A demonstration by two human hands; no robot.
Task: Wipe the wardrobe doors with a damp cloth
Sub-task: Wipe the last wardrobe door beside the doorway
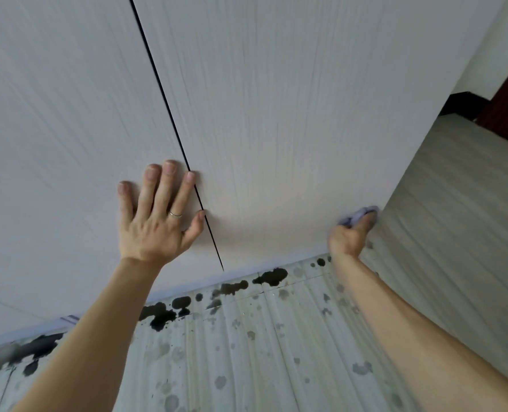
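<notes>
From the head view, two pale, finely grained wardrobe doors (pixel 276 114) meet at a thin dark seam (pixel 169 114) above a ribbed grey floor (pixel 276 337) blotched with black. The left hand (pixel 154 221) lies flat across the seam, fingers spread. The right hand (pixel 347 237) grips a bunched lilac cloth (pixel 356 217), seemingly pressed against the right door's lower outer edge, beside the grey side panel (pixel 455 218).

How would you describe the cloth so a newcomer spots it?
Pale wardrobe doors fill the view, split by a dark seam. Follow the right door to its lower outer edge, where the right hand grips a small bunched cloth. It is the only lilac thing; the left hand lies flat, holding nothing.
</notes>
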